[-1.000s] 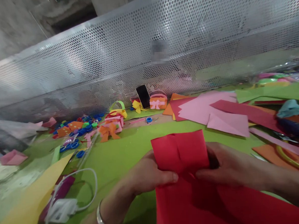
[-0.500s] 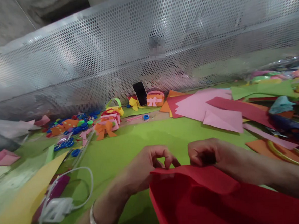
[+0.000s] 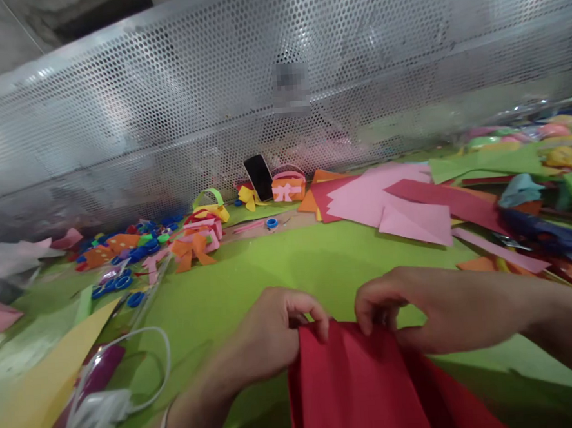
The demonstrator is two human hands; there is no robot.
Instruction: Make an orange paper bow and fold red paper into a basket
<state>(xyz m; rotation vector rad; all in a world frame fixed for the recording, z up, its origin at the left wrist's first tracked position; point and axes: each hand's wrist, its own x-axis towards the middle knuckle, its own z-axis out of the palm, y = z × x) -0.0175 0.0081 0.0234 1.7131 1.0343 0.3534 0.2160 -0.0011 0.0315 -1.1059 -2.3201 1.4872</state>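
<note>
A folded sheet of red paper (image 3: 354, 384) hangs towards me at the bottom middle of the view. My left hand (image 3: 278, 331) pinches its upper left corner, the index finger curled over the edge. At the upper right of the same edge, my right hand (image 3: 418, 309) grips the paper with bent fingertips, the thumb lower on the right side. Some fingers of both hands are hidden behind the sheet. A crease runs down the paper between the hands. Underneath lies a green surface (image 3: 250, 261).
Pink paper sheets (image 3: 386, 195) lie at the back right, near a blue-handled tool (image 3: 553, 230). Small paper bags (image 3: 288, 189) and a phone (image 3: 259, 177) stand by the perforated metal screen (image 3: 202, 103). At left are blue scissors (image 3: 113, 284), yellow paper (image 3: 49, 390) and a white charger (image 3: 99, 413) with its cable.
The folded red flap, first held up facing me, was bent down over the front. My hands moved from thumbs in front to fingertips over the top edge. The view shifted slightly.
</note>
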